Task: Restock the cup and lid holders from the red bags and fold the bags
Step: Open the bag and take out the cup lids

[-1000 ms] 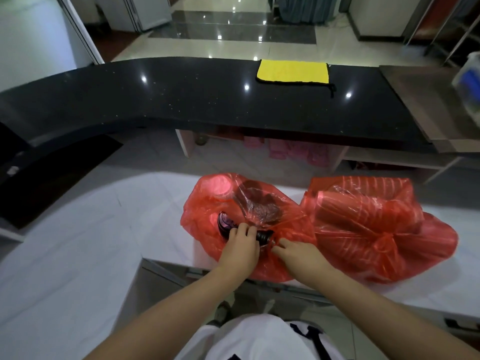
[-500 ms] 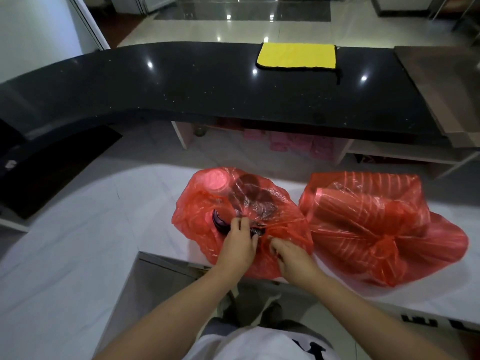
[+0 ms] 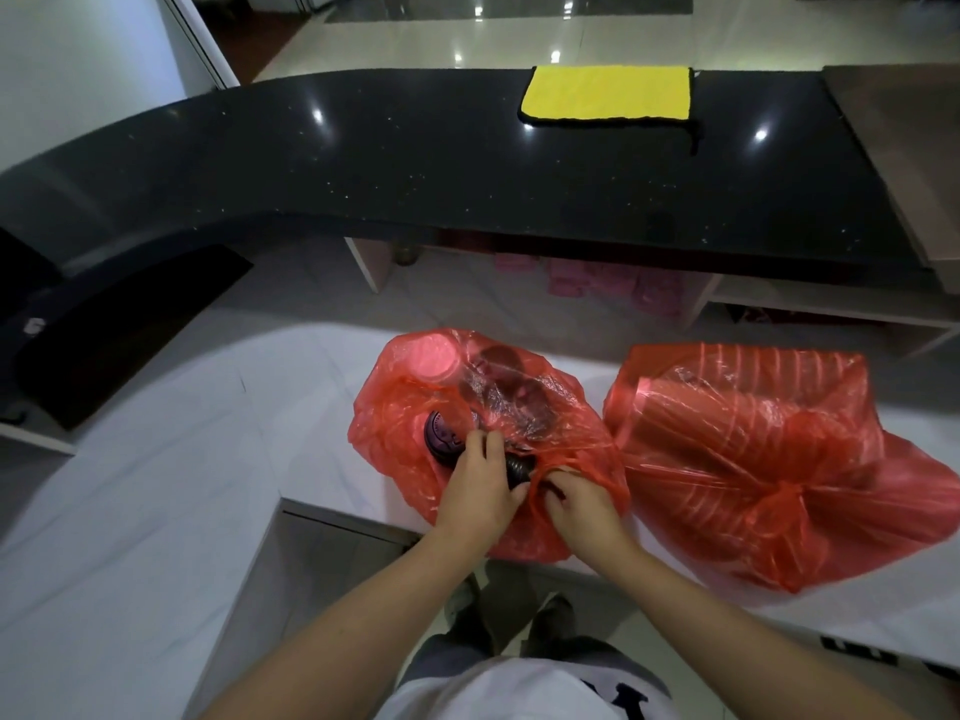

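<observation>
Yellow cloth (image 3: 605, 92) flat on black counter (image 3: 415, 163).

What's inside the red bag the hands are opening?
Dark round lids show through the red bag; the left hand grips one stack. The rest is hidden.

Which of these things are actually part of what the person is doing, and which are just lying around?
Part of the job:
- red bag of lids, on the white table
- stack of dark lids, gripped by the left hand
- right hand, pinching that bag's plastic
- tied red bag of cups

Just lying about:
- yellow cloth on the black counter
</observation>
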### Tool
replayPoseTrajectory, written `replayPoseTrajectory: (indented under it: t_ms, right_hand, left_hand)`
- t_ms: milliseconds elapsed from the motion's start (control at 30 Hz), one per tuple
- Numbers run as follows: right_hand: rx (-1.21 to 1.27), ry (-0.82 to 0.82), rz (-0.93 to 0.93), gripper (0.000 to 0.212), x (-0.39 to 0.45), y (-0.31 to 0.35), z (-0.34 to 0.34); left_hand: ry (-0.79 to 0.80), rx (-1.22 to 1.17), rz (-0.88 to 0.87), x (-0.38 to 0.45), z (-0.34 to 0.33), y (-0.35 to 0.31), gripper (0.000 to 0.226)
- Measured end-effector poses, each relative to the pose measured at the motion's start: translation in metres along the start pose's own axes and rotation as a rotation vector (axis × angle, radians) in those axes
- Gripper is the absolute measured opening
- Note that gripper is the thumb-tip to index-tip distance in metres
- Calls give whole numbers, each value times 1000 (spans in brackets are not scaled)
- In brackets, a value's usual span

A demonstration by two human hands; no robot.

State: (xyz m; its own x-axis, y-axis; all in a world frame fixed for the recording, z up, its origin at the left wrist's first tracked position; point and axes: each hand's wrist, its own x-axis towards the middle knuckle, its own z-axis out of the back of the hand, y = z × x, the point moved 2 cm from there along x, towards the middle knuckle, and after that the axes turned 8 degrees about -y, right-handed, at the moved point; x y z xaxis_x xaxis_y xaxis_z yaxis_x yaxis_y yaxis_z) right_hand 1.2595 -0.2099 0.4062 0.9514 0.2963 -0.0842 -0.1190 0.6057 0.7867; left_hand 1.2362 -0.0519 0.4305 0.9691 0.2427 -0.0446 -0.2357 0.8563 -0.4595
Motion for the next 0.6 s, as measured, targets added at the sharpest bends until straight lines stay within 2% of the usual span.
replayPoseTrajectory:
  t_ms: [167, 333, 400, 500, 600]
  right_hand:
    - [-4, -15, -10, 26, 4, -7, 1]
    - [-17, 13, -26, 25, 6, -1, 12]
    - [-76, 73, -6, 24, 8, 8, 21]
    - [-258, 249, 69, 27, 12, 25, 41]
    - [-403, 369, 76, 20, 16, 47, 70]
  left_hand:
    - [-47, 50, -14, -1, -2, -5, 58]
    - [-17, 99, -28, -5, -2, -10, 71]
    - [-24, 115, -72, -7, 4, -15, 70]
    - [-48, 93, -154, -14, 19, -22, 71]
    - [-90, 31, -242, -19, 43, -26, 72]
